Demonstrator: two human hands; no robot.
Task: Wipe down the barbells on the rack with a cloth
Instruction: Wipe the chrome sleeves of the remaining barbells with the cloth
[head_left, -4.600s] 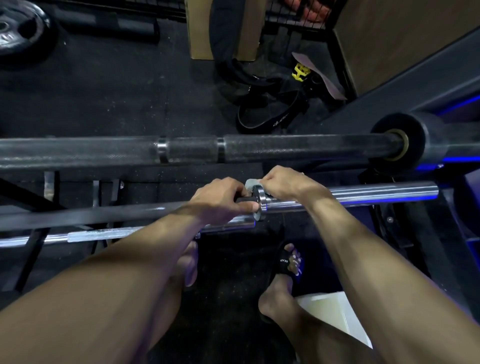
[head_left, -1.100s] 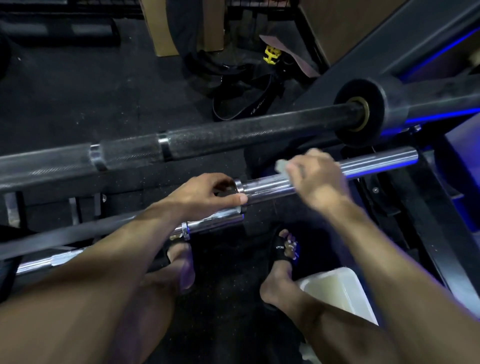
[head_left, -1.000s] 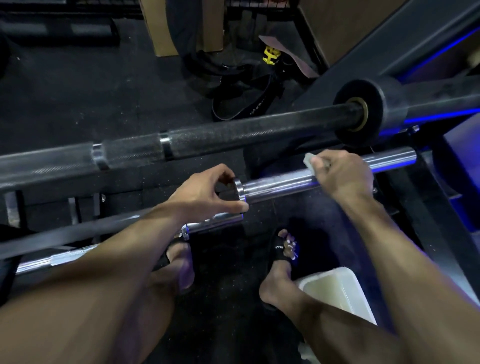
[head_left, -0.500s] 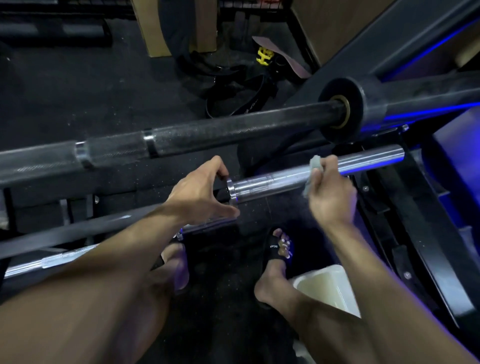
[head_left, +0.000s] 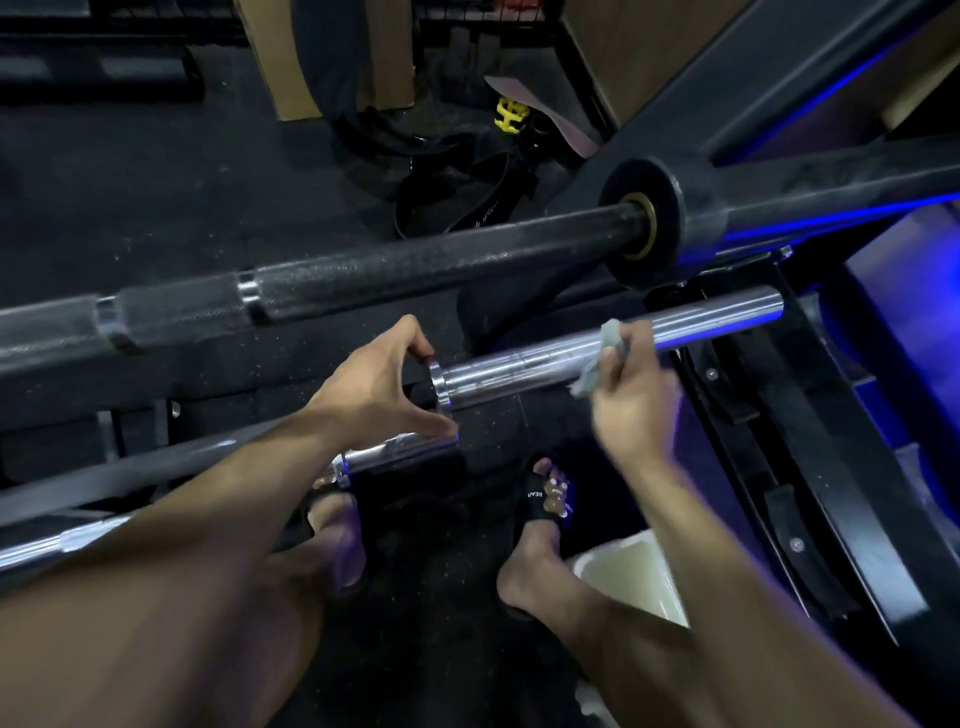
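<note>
Small grey soft cloth (head_left: 597, 358) lay draped on polished chrome barbell sleeve (head_left: 582, 353), pinched by right hand (head_left: 631, 395). Left hand (head_left: 374, 387) cupped collar end, steadying. Steel looked heavy, slick; cloth limp, bunching easily, best gripped wrapped round sleeve.

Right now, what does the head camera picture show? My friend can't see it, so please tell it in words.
A person's right hand rubs a grey cloth along the shiny chrome barbell sleeve, while the left hand holds the bar at its collar. A thicker black barbell lies behind it on the rack. Below are dark gym flooring, the person's sandalled feet and a pale tub.
</note>
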